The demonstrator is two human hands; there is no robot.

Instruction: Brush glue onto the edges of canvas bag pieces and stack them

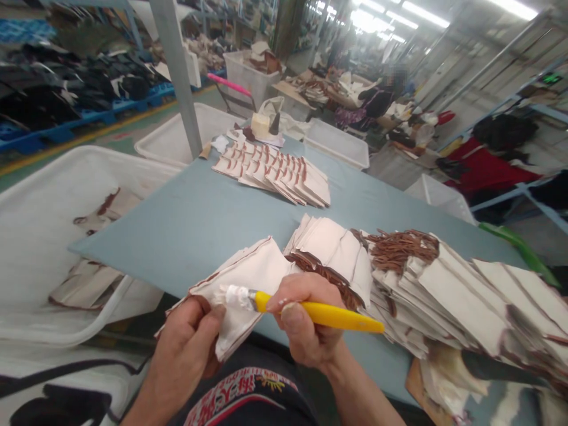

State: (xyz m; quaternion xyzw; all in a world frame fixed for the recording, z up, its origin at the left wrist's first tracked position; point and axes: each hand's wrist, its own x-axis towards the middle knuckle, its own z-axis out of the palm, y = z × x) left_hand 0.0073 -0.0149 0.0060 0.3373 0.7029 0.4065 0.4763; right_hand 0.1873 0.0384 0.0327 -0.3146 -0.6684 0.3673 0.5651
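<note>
A yellow-handled brush (341, 316) is gripped between the thumb and fingers of my right hand (306, 319). White stuff coats its bristles, and the tip touches or hovers just over a cream fabric piece (252, 269) with brown edging. Pinching the near left edge of that piece is my left hand (189, 337). The piece lies over the front edge of the blue-grey table (177, 219). Right behind my right hand sits a folded stack of cream pieces (331, 239) with brown edges.
Overlapping cream pieces (275, 171) lie in rows at the table's far end. More stacks (461, 296) fill the right side, with brown strips (402, 245) on top. A white bin (89, 160) stands left, and a metal post (177, 77) rises at the far left corner.
</note>
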